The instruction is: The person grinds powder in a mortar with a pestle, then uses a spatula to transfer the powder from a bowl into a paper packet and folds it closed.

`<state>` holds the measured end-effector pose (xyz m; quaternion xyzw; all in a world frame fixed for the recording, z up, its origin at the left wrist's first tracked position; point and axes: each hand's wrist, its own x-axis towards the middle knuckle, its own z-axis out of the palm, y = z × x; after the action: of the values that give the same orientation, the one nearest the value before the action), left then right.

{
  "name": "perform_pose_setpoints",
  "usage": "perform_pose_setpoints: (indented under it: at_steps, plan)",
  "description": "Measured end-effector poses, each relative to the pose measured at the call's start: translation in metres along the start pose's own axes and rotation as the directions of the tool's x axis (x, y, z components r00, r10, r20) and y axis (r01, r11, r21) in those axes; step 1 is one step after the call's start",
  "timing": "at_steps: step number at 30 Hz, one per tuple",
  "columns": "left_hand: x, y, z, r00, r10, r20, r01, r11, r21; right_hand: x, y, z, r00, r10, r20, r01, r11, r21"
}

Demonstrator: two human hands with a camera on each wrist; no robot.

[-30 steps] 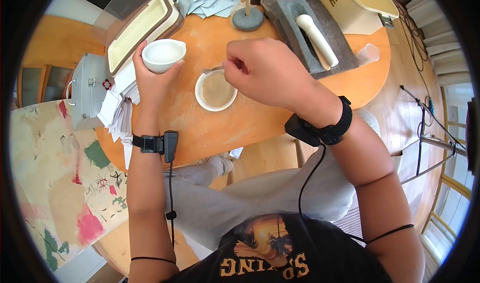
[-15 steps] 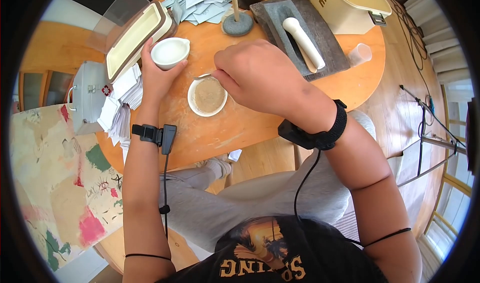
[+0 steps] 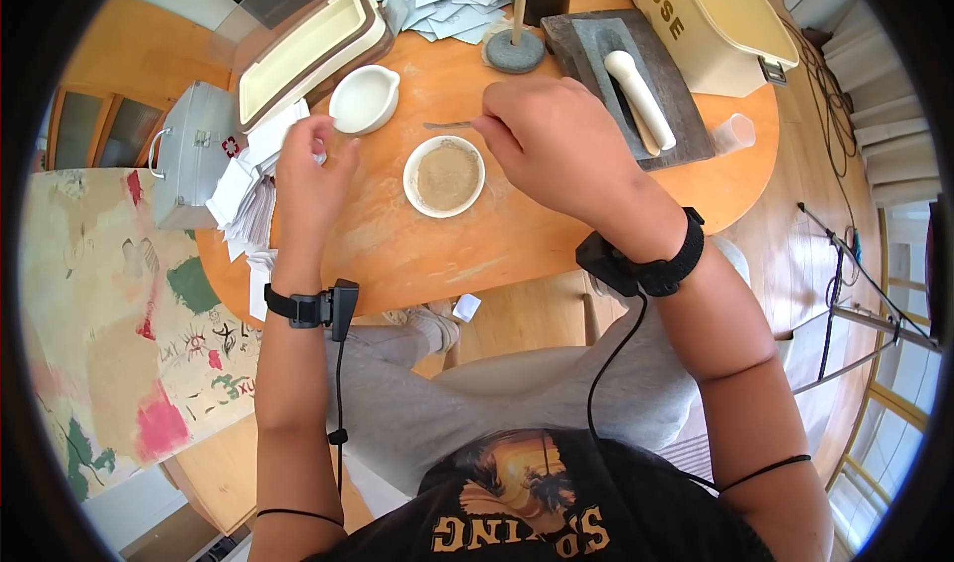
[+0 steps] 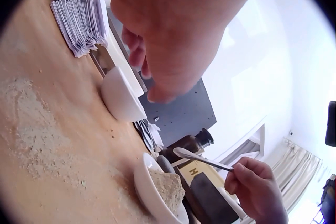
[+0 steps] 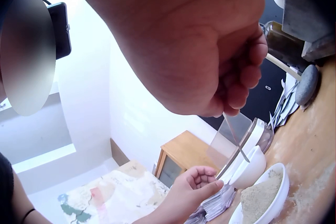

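Note:
My right hand [image 3: 561, 145] pinches the handle of a small metal spoon [image 3: 447, 125] above the table. The spoon's head points left in the head view, just past a white bowl of beige powder [image 3: 447, 176]. The powder [image 5: 261, 198] is heaped up in the right wrist view. To the left stands a second white bowl [image 3: 365, 103], which has a small lip. My left hand [image 3: 316, 169] is right beside this bowl's near side, fingers loosely bent, with nothing held. In the left wrist view the lipped bowl [image 4: 119, 97] rests upright on the tabletop, below the fingers.
Stacked folded papers [image 3: 248, 199] and a cream tray [image 3: 308, 55] lie on the left. At the back are pale packets [image 3: 447, 0] and a round stone with a wooden stick [image 3: 517, 53]. A white pestle [image 3: 636, 90] lies in a stone trough, near a clear cup [image 3: 735, 133].
My left hand has let go of the lipped bowl, which now stands on the table, and has drawn back toward me. My right hand has lifted the spoon away from the powder bowl.

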<state>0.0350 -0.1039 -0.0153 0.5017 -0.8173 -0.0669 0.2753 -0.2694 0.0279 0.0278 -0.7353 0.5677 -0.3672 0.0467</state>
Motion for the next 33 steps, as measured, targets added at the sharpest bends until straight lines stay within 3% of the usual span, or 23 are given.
perform_pose_setpoints:
  at_steps: [1, 2, 4, 8, 10, 11, 13, 14, 16, 17, 23, 25, 26, 28, 33]
  plan:
    - [-0.001, 0.001, -0.001, 0.990, -0.052, 0.131, 0.068, 0.991, -0.115, 0.000, 0.000, 0.000, 1.000, -0.008, 0.003, 0.008, 1.000, -0.002]
    - [-0.001, 0.000, 0.003, 0.990, -0.058, 0.125, 0.072, 0.990, -0.117, 0.000, 0.000, 0.001, 1.000, -0.008, 0.014, 0.008, 1.000, -0.005]
    - [0.002, 0.002, 0.012, 0.946, 0.020, 0.323, 0.088, 0.944, -0.318, 0.001, -0.001, 0.002, 0.999, -0.011, 0.032, 0.012, 1.000, -0.008]
    - [0.006, 0.011, 0.016, 0.961, -0.086, 0.264, 0.159, 0.950, -0.270, 0.001, 0.001, 0.001, 1.000, -0.012, 0.021, 0.012, 1.000, 0.003]
    - [-0.001, 0.013, 0.008, 0.981, 0.025, 0.192, 0.005, 0.987, -0.158, 0.002, 0.000, -0.001, 0.999, -0.014, 0.030, 0.014, 1.000, 0.005]
    - [-0.005, 0.016, 0.001, 0.980, 0.017, 0.196, 0.015, 0.987, -0.160, 0.002, -0.002, -0.003, 1.000, -0.003, 0.028, 0.002, 1.000, 0.025]
    - [-0.015, 0.032, -0.016, 0.923, -0.148, 0.356, 0.262, 0.918, -0.299, 0.002, -0.006, -0.005, 0.999, 0.006, 0.040, -0.008, 0.999, 0.053]
    - [-0.020, 0.035, -0.020, 0.922, -0.156, 0.355, 0.270, 0.915, -0.299, 0.003, -0.008, -0.007, 0.998, 0.016, 0.059, -0.022, 0.996, 0.089]
    - [-0.029, 0.041, -0.023, 0.928, -0.100, 0.358, 0.300, 0.769, -0.564, 0.004, -0.009, -0.008, 0.996, 0.021, 0.088, -0.032, 0.992, 0.125]
    - [-0.030, 0.043, -0.025, 0.928, -0.109, 0.356, 0.307, 0.765, -0.566, 0.003, -0.009, -0.008, 0.998, 0.003, 0.066, -0.013, 0.989, 0.145]
    - [-0.035, 0.046, -0.020, 0.942, -0.056, 0.331, 0.223, 0.840, -0.495, 0.001, 0.002, -0.005, 0.994, -0.110, 0.026, 0.108, 0.992, 0.061]
    - [-0.038, 0.050, -0.020, 0.949, 0.032, 0.313, 0.080, 0.938, -0.337, -0.001, 0.004, -0.006, 0.991, -0.127, 0.039, 0.126, 0.992, 0.017]
    - [-0.041, 0.050, -0.017, 0.951, 0.024, 0.308, 0.088, 0.935, -0.344, -0.004, 0.003, -0.008, 0.992, -0.117, 0.054, 0.118, 0.993, -0.008]
    - [-0.048, 0.050, -0.008, 0.961, 0.142, 0.236, -0.064, 0.948, -0.311, -0.008, 0.001, -0.013, 0.990, -0.117, 0.085, 0.120, 0.992, -0.039]
    - [-0.053, 0.057, 0.003, 0.945, 0.175, 0.276, -0.082, 0.945, -0.318, -0.016, -0.004, -0.017, 0.986, -0.108, 0.131, 0.121, 0.987, -0.102]
